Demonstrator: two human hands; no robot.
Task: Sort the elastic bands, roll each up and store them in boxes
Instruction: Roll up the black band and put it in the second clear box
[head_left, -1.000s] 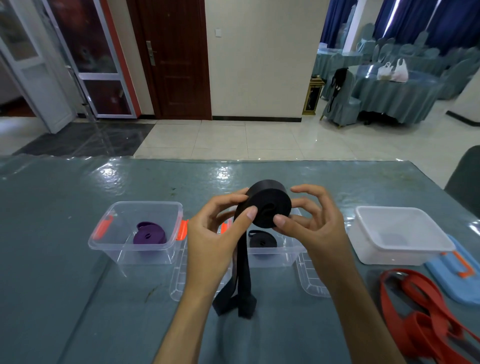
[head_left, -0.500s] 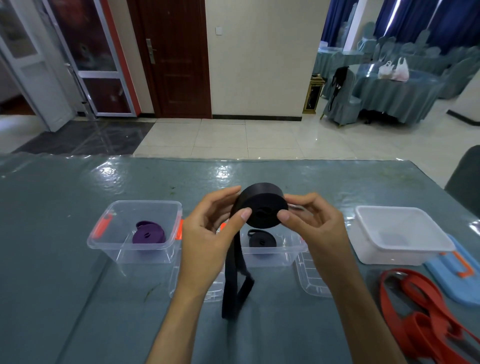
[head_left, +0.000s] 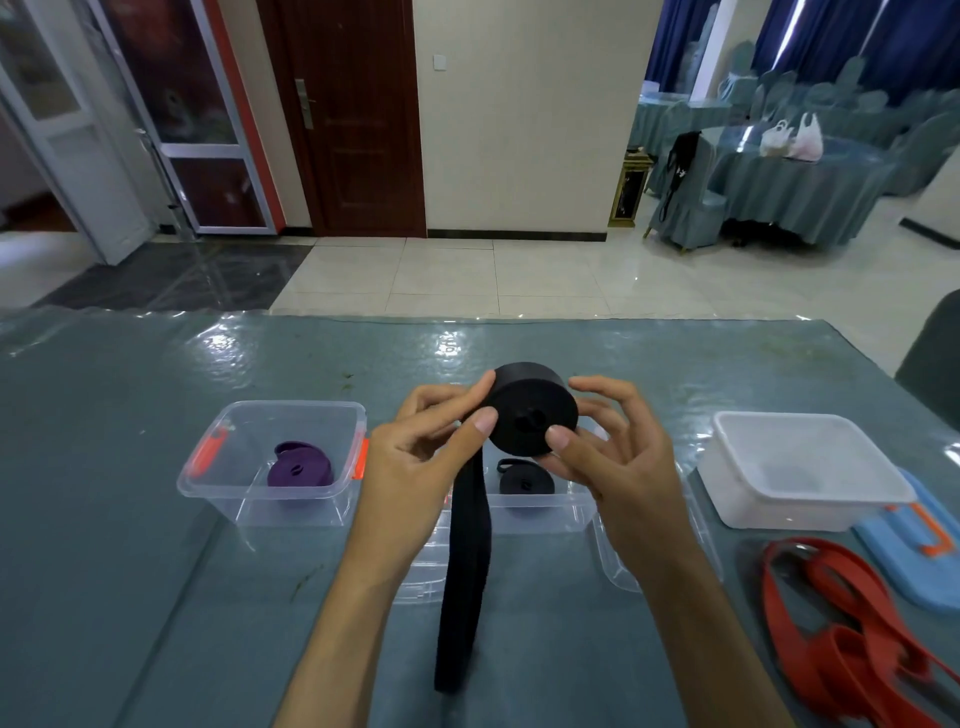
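A black elastic band (head_left: 530, 410) is mostly wound into a thick roll, held above the table between my left hand (head_left: 421, 467) and my right hand (head_left: 608, 457). Its loose tail (head_left: 462, 587) hangs straight down toward the table. Behind the roll stands a clear box (head_left: 540, 512) holding a small rolled black band (head_left: 524, 480). A clear box with orange latches (head_left: 208, 478) at the left holds a rolled purple band (head_left: 298, 470). A white box (head_left: 800, 473) stands at the right. Loose red bands (head_left: 852, 629) lie at the lower right.
Clear lids (head_left: 613, 566) lie flat under and beside the middle box. A blue lid with an orange latch (head_left: 919, 551) lies at the right edge. The table carries a glossy teal cover (head_left: 104, 571). A dark chair back (head_left: 935, 353) stands beyond the right corner.
The hanging tail has straightened and grown shorter as more band wound onto the roll. The roll stayed at about the same height between both hands.
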